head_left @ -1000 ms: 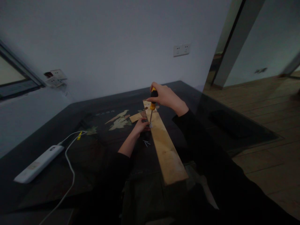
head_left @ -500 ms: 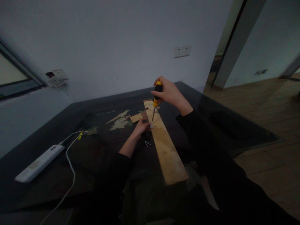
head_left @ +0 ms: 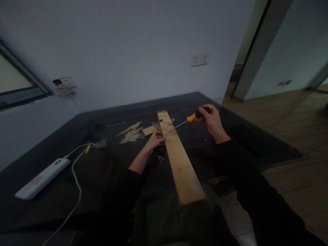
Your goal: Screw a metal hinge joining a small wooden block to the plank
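Screwdriver [head_left: 192, 117] right of centre in head view: grasps its handle in right hand [head_left: 212, 120], points tip at wooden plank [head_left: 183, 165] mid-frame. Holds left hand [head_left: 154, 140] at plank's left edge beside small metal plate [head_left: 165, 138]; cannot tell whether pinching it. Thin metal fasteners [head_left: 160, 158] just below.

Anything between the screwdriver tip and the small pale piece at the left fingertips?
Nothing visible: between the screwdriver, in the right hand, and the small pale piece, only bare plank shows. The left hand sits at the piece's left, outside that gap.

white power strip [head_left: 42, 179] | white cable [head_left: 80, 192], yellow tag [head_left: 87, 148] | wall sockets [head_left: 200, 60]
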Demonstrator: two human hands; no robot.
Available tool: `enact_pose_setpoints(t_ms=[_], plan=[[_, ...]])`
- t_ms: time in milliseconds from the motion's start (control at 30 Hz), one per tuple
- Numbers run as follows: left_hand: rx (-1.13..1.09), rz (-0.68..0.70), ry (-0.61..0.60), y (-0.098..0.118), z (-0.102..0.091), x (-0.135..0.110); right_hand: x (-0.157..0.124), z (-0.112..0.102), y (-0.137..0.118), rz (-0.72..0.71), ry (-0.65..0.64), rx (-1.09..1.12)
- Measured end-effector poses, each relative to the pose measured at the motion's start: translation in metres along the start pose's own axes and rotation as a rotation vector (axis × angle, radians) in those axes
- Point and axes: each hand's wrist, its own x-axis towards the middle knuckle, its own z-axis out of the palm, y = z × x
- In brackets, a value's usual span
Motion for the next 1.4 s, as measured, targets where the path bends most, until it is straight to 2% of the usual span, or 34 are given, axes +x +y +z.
enact_pose_setpoints(t_ms=[133, 267, 433, 500, 600, 700, 767, 900, 1000, 1200, 1400], plan=[[0.025, -0.005, 0.02, -0.001, 0.001, 0.002, 0.001, -0.004, 0.011, 0.037, 0.027, 0.041], [0.062, 0.001, 0.034, 0.0, 0.001, 0.002, 0.002, -0.004, 0.012, 0.049, 0.019, 0.043], [0.218, 0.003, 0.024, 0.005, -0.006, 0.001, 0.003, -0.007, 0.013, 0.06, 0.017, 0.018], [0.322, 0.065, 0.033, 0.008, -0.013, -0.003, 0.004, -0.01, 0.014, 0.057, 0.015, 0.007], [0.564, 0.314, 0.065, 0.01, -0.028, -0.017, 0.005, -0.012, 0.015, 0.04, 0.03, 0.002], [0.802, 0.589, -0.023, 0.009, -0.044, -0.04, 0.005, -0.012, 0.016, 0.04, 0.044, 0.014], [0.886, 0.664, -0.129, 0.006, -0.052, -0.055, 0.004, -0.011, 0.016, 0.05, 0.055, 0.019], [0.872, 0.674, -0.334, 0.002, -0.06, -0.071, 0.004, -0.011, 0.019, 0.073, 0.074, 0.016], [0.849, 0.69, -0.413, 0.002, -0.059, -0.072, 0.005, -0.013, 0.023, 0.1, 0.102, 0.019], [0.936, 0.694, -0.463, 0.0, -0.061, -0.068, 0.011, -0.017, 0.03, 0.118, 0.151, 0.044], [1.049, 0.703, -0.468, -0.003, -0.064, -0.068, 0.012, -0.017, 0.033, 0.119, 0.133, 0.039]])
